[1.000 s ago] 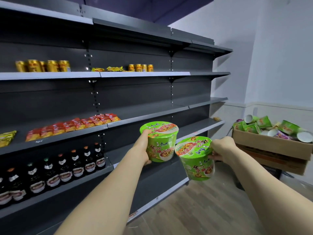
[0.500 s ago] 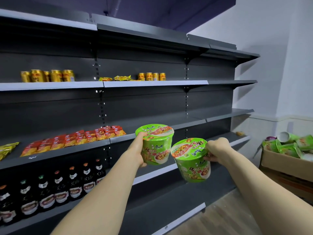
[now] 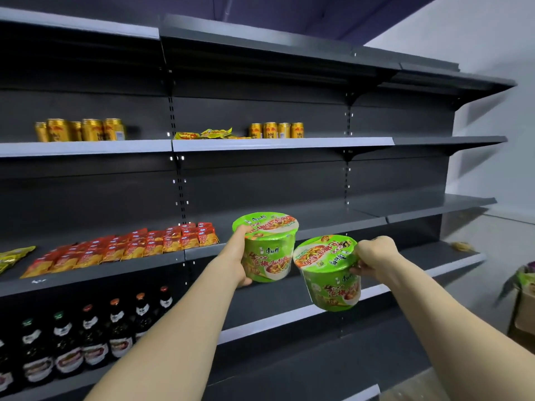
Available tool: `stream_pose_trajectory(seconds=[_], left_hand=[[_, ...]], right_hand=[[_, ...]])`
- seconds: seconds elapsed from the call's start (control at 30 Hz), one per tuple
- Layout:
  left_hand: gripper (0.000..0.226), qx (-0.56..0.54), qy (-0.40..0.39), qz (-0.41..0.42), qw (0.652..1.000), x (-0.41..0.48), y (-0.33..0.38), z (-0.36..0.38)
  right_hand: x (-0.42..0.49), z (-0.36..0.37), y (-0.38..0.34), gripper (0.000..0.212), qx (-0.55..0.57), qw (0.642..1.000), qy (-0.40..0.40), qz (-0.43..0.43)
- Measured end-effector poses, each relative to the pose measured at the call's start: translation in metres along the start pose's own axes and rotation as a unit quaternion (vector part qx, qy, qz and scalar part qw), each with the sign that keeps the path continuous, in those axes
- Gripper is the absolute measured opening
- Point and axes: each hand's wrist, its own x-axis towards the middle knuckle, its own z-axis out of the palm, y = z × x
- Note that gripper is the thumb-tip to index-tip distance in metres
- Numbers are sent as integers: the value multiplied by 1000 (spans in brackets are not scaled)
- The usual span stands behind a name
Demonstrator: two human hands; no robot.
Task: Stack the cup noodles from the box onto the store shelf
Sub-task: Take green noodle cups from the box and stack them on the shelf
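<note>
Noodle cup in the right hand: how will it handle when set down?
Probably light: the right hand holds the tilted noodle cup by its rim alone. Glossy wrap may be slippery. Its narrower base could tip easily.

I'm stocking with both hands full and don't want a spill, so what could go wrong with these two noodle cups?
The right hand grips the tilted right cup only near its rim, so it may slip. The left cup, held in the left hand, is very close and might knock it. Setting down near the red snack packets could shove them.
</note>
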Motion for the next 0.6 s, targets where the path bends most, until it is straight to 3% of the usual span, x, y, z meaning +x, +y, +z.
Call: stream_pose_trajectory(seconds=[0.33,0.6], left_hand=[[35,-9,19,16,1000,107,34,27],[34,-15,15,24,999,203,74,46]], right_hand=[[110,50,-25,4,12,1000,-25,1],[207,90,-52,18,18,999,-26,-6]])
